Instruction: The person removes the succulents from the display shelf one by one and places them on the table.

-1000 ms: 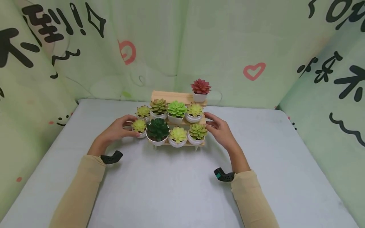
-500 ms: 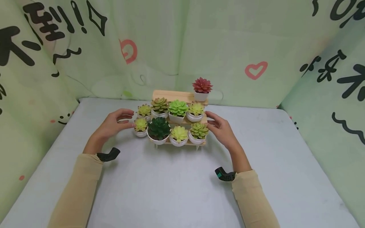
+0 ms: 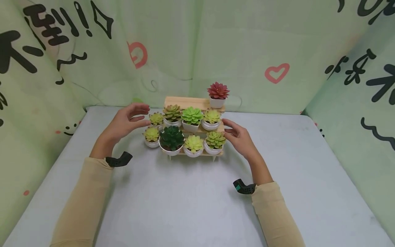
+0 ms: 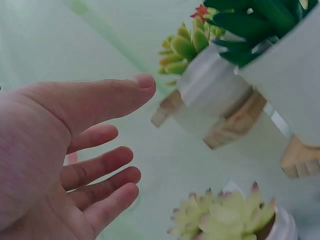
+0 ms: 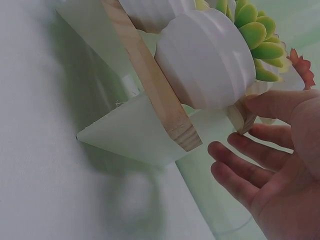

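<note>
A three-tier wooden plant stand [image 3: 185, 102] bears several potted succulents on its lower tiers and a red succulent [image 3: 218, 92] on top. To its left are two small yellow-green succulents, one at the front [image 3: 151, 134] and one behind [image 3: 156, 118], in white pots. My left hand [image 3: 123, 122] hovers beside the rear one, holding nothing; in the left wrist view its thumb and fingers [image 4: 107, 167] are spread apart. My right hand [image 3: 241, 140] holds the right end of the middle shelf [image 5: 241, 119] between thumb and index finger, its other fingers loosely bent.
The stand is on a white table [image 3: 185, 199], near its back edge. A pale green printed curtain [image 3: 240, 44] hangs behind and along both sides. Black wrist devices are on both arms, the left device [image 3: 119, 160] and the right one [image 3: 244, 187].
My left hand has let go of the small front succulent's pot and moved back and up, beside the rear one. My right hand has stayed at the stand's end.
</note>
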The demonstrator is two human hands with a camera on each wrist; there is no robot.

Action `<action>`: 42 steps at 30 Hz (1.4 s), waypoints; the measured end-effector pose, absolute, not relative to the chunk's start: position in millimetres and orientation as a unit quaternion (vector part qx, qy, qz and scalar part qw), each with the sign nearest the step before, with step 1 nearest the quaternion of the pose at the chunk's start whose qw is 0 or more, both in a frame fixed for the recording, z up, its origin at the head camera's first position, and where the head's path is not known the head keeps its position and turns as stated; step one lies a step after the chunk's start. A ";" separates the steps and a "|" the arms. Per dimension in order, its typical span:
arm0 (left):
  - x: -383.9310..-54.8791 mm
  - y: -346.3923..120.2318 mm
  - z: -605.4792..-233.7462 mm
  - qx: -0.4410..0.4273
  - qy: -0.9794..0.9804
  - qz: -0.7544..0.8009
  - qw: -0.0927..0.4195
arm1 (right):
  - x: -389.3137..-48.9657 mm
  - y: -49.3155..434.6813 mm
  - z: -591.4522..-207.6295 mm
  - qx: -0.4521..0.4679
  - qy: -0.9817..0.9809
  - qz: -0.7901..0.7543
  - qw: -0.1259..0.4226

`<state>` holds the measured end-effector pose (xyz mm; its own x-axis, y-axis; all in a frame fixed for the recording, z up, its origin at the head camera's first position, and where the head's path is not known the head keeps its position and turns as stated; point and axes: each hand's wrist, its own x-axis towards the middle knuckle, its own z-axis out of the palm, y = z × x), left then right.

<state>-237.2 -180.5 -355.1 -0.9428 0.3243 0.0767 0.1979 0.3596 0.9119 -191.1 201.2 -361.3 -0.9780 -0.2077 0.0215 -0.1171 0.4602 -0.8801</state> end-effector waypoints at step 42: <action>-259.9 -122.0 -300.1 0.225 0.801 0.553 0.038 | -206.6 211.5 -385.8 -0.096 0.847 -0.520 0.046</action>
<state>-259.9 -122.0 -300.1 -0.8963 0.4021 0.1871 0.3176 0.2874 0.9036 -206.6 211.5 -385.8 -0.9772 -0.2111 0.0227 -0.1157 0.4398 -0.8906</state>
